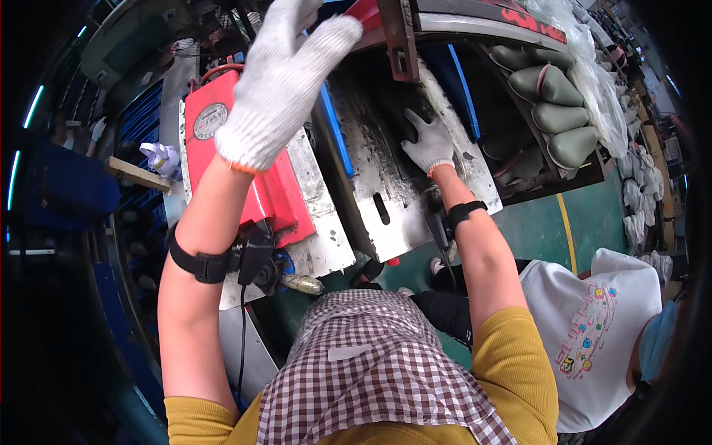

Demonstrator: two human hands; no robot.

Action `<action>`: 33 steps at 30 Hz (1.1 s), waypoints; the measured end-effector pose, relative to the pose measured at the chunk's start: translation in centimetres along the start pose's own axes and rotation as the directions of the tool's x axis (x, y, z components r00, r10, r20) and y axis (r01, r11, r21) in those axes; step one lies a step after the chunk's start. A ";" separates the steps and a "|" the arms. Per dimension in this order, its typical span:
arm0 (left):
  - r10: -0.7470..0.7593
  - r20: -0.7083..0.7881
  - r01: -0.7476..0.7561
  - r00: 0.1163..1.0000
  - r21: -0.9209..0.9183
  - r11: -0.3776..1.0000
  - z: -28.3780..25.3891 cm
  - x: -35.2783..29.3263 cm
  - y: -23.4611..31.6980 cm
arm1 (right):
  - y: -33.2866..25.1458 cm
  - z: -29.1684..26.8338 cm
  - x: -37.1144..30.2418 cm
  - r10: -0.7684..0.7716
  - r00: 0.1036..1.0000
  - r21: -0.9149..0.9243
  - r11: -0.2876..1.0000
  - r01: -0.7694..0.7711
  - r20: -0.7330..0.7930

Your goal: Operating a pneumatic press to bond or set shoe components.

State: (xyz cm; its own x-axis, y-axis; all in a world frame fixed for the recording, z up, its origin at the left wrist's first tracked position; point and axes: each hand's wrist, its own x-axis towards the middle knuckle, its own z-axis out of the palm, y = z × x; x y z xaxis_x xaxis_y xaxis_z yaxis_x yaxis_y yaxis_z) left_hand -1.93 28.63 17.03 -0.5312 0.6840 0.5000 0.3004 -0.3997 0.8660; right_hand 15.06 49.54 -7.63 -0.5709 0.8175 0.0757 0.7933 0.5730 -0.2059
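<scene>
My left hand, in a white knit glove, is raised high over the left side of the bench, its thumb held away from the fingers. The tips of some fingers run out of the picture at the top, and nothing shows in its grasp. Lower down, my right hand, also gloved, has its fingers spread over a worn, dark-smeared metal plate. Whether it touches the plate I cannot tell. A red machine cover with a round emblem lies below and beside my left hand.
Olive-grey shoe-shaped pieces stand on a rack at the right, next to clear plastic wrap. An upright metal bar rises beyond my right hand. A person in a white shirt is close at my right. Blue strips edge the plate.
</scene>
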 end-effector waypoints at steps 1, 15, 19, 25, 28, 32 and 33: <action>-0.016 0.192 0.019 0.981 -0.017 1.000 -1.6 2.1 -1.4 | -0.1 0.0 0.0 -0.012 1.000 0.004 1.000 0.012 0.001; 0.064 0.615 -0.288 0.786 0.272 0.918 6.4 14.5 1.6 | 0.5 -0.7 -0.3 0.020 0.999 0.047 0.999 -0.022 0.046; 0.282 0.524 -0.490 0.804 0.313 0.814 8.0 13.6 -1.2 | 3.8 0.2 -0.4 0.107 0.993 0.297 0.951 -0.087 -0.052; 0.332 0.444 -0.535 0.832 0.485 0.692 9.5 4.4 -4.7 | 7.9 -0.8 -13.2 0.480 0.796 0.651 0.745 -0.146 -0.370; 0.457 0.414 -0.615 0.787 0.472 0.632 10.4 -1.2 -8.6 | 7.0 1.0 -21.5 0.691 0.674 0.755 0.581 -0.303 -0.261; 0.411 0.501 -0.627 0.761 0.409 0.662 11.6 -6.5 -11.4 | 8.9 8.1 -29.3 0.696 0.693 0.869 0.210 -0.448 0.189; 0.407 0.504 -0.629 0.762 0.425 0.651 11.1 -7.8 -13.1 | 6.2 5.6 -29.1 0.585 0.697 0.885 -0.082 -0.458 0.415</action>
State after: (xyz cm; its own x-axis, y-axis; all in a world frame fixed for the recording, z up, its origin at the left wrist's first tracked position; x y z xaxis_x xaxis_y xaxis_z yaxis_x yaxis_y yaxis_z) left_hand 7.12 35.30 1.89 0.1171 0.6660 0.7367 0.8661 -0.4315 0.2524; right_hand 35.34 28.99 -16.60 -0.0213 0.8811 -0.4724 0.0093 -0.4724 -0.8814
